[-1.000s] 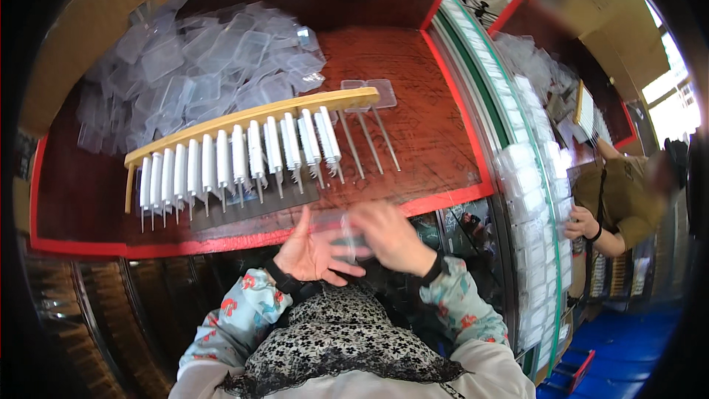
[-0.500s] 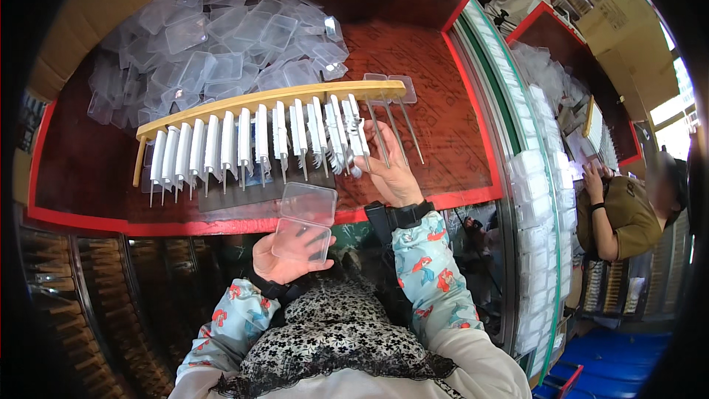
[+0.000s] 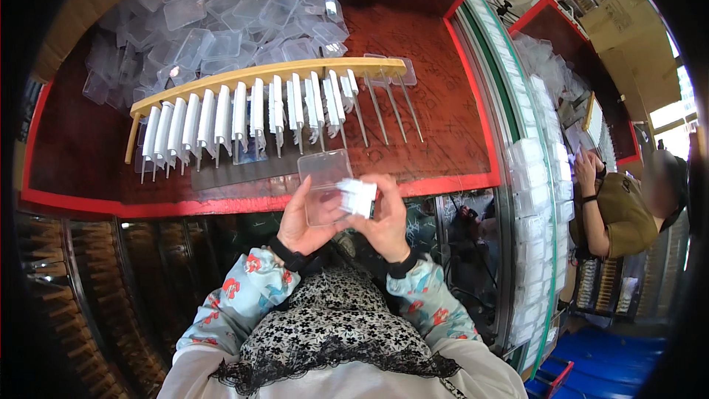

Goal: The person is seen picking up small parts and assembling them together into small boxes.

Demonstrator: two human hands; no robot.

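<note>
Looks like the boxing step: left hand (image 3: pixel 298 223) is curled round an open clear case (image 3: pixel 323 168), right hand (image 3: pixel 389 226) firmly pinching a white bundle (image 3: pixel 357 198) around its 4 o'clock. Next probably needs careful squaring-up.

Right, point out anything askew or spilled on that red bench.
Nothing looks clearly spilled. On the wooden rack, the white pieces toward the right hang raggedly, unlike the neater left ones. Clear boxes lie jumbled behind it, perhaps deliberately.
</note>
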